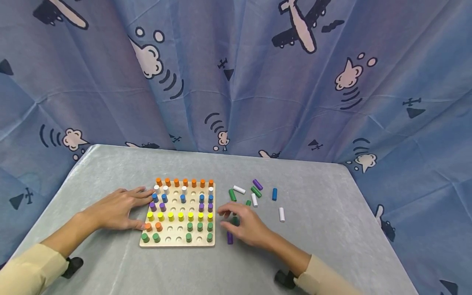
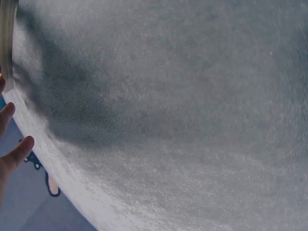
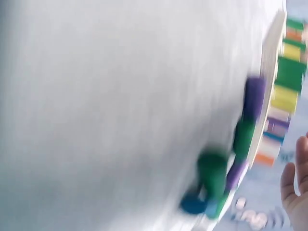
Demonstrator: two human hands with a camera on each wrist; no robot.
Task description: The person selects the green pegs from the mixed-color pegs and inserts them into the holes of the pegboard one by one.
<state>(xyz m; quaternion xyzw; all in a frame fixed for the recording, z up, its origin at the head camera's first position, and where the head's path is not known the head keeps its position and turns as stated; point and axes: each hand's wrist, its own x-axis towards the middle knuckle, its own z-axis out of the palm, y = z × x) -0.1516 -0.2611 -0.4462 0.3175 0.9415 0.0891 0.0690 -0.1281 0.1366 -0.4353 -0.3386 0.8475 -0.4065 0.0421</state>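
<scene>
A square wooden pegboard (image 1: pixel 177 241) lies on the grey table with rows of orange, white, blue, purple, yellow and green pegs standing in it and several holes free. My left hand (image 1: pixel 138 208) rests flat on the table, its straight fingers (image 2: pixel 13 150) touching the board's left edge. To the right of the board, my right hand (image 1: pixel 225 218) hovers low with relaxed, spread fingers (image 3: pixel 294 191) over a lying green peg (image 1: pixel 235 221). A purple peg (image 1: pixel 230 237) lies just beside its thumb. The right wrist view is blurred by motion.
Loose pegs lie scattered right of the board: a white peg (image 1: pixel 239 189), purple peg (image 1: pixel 257 184), green peg (image 1: pixel 256 191), blue peg (image 1: pixel 274 194) and another white peg (image 1: pixel 282 214). A blue patterned curtain (image 1: pixel 258 82) hangs close behind the table (image 1: pixel 317 246).
</scene>
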